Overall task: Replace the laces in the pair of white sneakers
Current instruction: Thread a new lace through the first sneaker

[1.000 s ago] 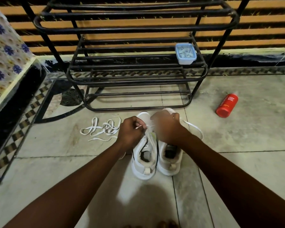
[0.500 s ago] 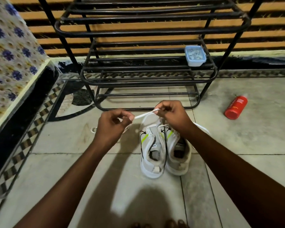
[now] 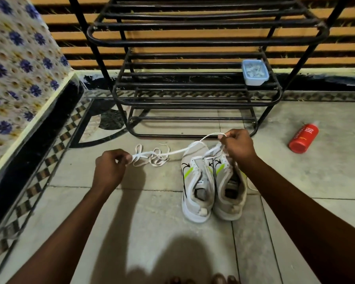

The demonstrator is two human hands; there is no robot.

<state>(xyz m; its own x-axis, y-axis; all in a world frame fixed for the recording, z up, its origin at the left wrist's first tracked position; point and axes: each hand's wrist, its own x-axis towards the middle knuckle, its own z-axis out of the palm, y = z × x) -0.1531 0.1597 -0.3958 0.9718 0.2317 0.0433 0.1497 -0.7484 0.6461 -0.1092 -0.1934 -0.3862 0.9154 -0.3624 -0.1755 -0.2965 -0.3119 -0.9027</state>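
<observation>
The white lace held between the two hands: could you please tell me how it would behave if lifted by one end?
The white lace is probably floppy: it curves and droops between the left hand and right hand. It looks thin and flat, so likely very light. It may snag, since part seems threaded through the sneakers.

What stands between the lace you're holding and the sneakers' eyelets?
Nothing visible. The lace spans from the left hand to the right hand, above the sneakers; the loose lace pile lies on the floor beside them.
</observation>
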